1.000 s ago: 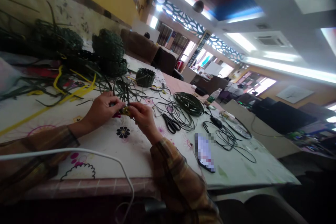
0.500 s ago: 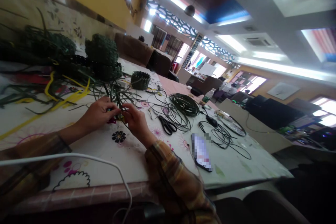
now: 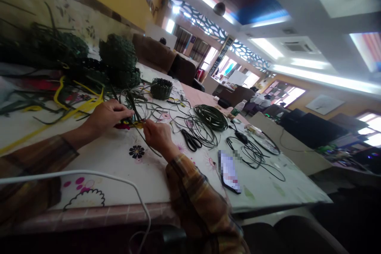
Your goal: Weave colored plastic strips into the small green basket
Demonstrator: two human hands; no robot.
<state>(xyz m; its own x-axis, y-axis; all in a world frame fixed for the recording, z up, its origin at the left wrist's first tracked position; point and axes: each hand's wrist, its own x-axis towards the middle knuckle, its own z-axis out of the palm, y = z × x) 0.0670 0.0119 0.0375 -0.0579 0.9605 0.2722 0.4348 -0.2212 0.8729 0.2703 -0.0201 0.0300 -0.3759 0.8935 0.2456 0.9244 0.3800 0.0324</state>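
Note:
Dark green flat strips [image 3: 133, 105] fan out above the table between my two hands. My left hand [image 3: 108, 115] is closed, thumb and fingers pinching the strips where they meet. Closed too, my right hand [image 3: 156, 133] grips a thin green strip whose end trails below toward the cloth. Something small with red and yellow parts [image 3: 137, 124] shows beneath the fingers, too covered to name. Scissors with black handles [image 3: 191, 141] lie to the right of my right hand. Beyond the hands stands a small woven green basket [image 3: 161, 89].
Larger woven green baskets [image 3: 117, 57] are stacked at the back left, near yellow strips [image 3: 86, 105]. A green strip coil [image 3: 210, 117], a phone [image 3: 229, 172], a black cable [image 3: 248, 152] and a bottle [image 3: 238, 108] lie rightward. A white cable [image 3: 119, 178] crosses the foreground.
My right hand has moved right, away from my left hand, drawing the thin strip with it. My left hand has shifted slightly left. The camera view has tilted a little.

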